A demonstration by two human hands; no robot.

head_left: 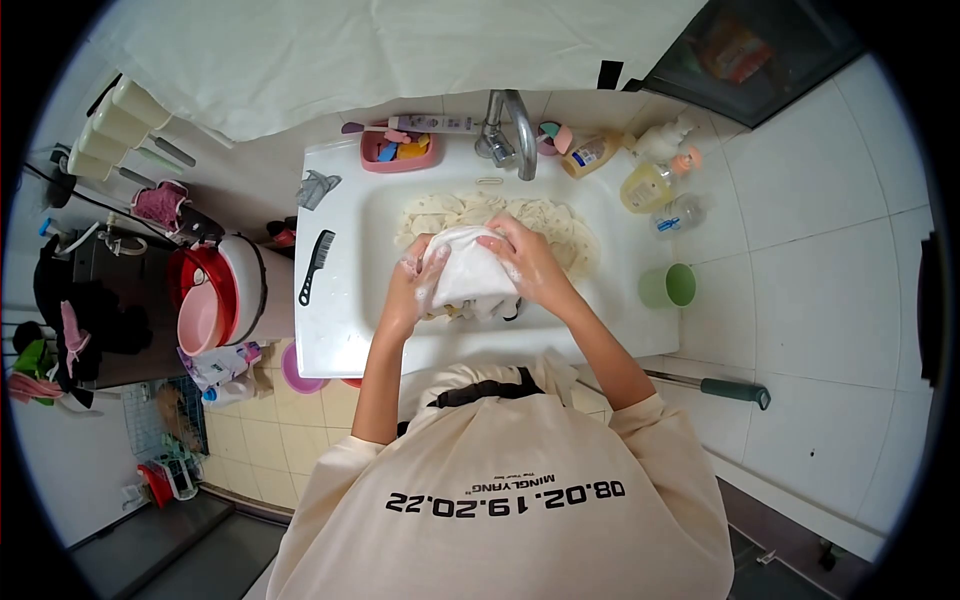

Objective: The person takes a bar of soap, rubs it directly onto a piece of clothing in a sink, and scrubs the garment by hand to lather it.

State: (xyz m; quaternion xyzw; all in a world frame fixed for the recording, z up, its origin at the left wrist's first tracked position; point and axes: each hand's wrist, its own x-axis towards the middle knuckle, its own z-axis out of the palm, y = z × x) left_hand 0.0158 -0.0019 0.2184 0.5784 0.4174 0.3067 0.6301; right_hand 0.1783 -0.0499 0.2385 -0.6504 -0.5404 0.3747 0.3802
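White cloth bunched btwn both hands, mid-sink, over the near part of a heap of cream fabric; can't tell how much of it rests on the heap. L hand clamped on the cloth's left side; R hand clamped on its far right side, fingers pressed into it. Suds on both hands.

Sink is white, w/ a metal tap at the far edge, above the heap. On the left ledge: black comb, grey rag a bit farther back. Far left: pink tray w/ small coloured bits inside, tube just behind it. Far right, nr the tap: amber bottle, then a pump bottle w/ yellowish liquid, & a clear bottle beside it. Green cup on the right, nearer than the bottles. Off left, well apart from the hands: pink basin in front of a red basin.
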